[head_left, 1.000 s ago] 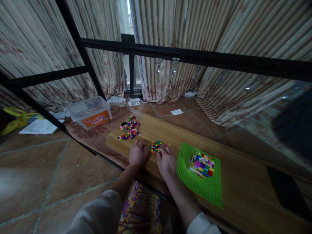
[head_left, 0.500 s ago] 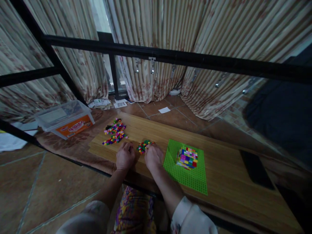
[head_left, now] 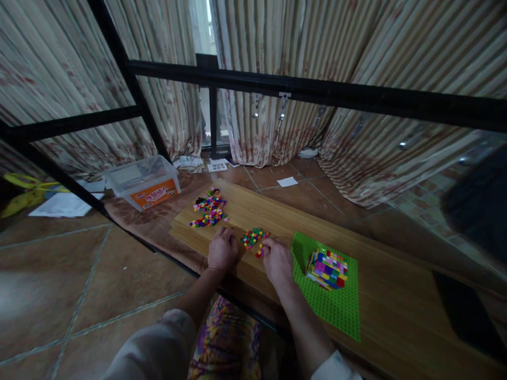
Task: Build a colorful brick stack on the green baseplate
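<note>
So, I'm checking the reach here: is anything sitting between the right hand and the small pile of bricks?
Nothing visible does. The right hand has its fingertips at the near edge of the small brick pile on the wooden board. The left hand rests just left of the pile, off to the side.

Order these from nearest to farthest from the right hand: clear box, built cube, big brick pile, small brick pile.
1. small brick pile: at fingertips
2. built cube: right
3. big brick pile: left, beyond
4. clear box: farthest left
</note>
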`<state>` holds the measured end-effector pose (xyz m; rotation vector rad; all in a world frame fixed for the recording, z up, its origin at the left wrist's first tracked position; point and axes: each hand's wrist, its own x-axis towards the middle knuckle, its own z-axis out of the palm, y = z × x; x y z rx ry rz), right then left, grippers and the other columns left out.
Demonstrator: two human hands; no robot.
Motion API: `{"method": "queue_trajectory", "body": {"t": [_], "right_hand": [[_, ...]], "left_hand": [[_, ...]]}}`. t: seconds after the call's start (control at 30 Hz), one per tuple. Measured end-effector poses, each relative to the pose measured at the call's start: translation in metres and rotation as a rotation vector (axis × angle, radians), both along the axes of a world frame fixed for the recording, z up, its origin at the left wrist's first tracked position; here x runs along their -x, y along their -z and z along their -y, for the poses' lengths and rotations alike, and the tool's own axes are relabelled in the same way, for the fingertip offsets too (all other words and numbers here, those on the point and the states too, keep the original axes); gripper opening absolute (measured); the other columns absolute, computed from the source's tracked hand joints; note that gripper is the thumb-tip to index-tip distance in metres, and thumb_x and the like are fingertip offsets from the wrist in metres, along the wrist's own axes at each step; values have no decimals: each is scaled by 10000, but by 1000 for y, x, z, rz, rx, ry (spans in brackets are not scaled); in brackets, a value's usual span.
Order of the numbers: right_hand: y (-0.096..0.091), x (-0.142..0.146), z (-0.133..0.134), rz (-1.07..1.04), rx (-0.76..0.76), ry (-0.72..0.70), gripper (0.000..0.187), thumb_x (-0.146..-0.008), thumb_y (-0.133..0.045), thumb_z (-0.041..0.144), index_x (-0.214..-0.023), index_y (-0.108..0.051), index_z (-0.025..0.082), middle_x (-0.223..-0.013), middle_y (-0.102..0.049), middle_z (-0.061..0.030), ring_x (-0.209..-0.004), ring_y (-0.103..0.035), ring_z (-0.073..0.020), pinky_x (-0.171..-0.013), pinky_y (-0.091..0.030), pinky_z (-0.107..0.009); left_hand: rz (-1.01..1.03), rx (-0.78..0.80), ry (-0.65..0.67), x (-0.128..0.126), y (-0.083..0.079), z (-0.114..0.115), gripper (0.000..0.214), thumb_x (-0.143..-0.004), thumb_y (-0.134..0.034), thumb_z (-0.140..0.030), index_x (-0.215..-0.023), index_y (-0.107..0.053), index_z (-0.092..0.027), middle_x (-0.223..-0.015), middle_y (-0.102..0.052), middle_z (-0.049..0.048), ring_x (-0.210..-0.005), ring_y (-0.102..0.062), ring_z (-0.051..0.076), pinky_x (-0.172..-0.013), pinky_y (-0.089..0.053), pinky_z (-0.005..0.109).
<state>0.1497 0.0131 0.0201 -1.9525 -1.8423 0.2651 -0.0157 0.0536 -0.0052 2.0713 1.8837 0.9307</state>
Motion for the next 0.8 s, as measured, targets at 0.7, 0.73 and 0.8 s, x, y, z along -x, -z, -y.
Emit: {"method": "queue_trajectory", "body": {"t": [0.7,0.73,0.8], "right_hand": [[10,23,-13,70,-77,-138,154,-852,-557,135,-890,-671,230,-920,-648,-57,-916,-523,-222,-806,-371,-318],[10,23,-12,65,-81,-142,148,-852,-563,139,-884,-672,233,-916,-651,-54,-915,-524,-222,-809,-372,-320],[9,22,-12,52,-93,-150,136,-854,-572,151,-881,-672,238,-914,-655,-48,-925,-527,-223,-822,-376,-324]], "left_hand": [[-6,11,2,0,-2,1,162,-865,-455,-192,-821,-610,-203,-879,-612,39,-816,-591,157,-693,-425,251],[-9,10,1,0,-2,1,170,-869,-449,-198,-820,-612,-203,-882,-613,41,-816,-592,158,-692,-426,253],[-7,3,-4,0,-2,0,189,-880,-436,-208,-823,-616,-203,-891,-618,45,-819,-594,163,-695,-430,258]]}}
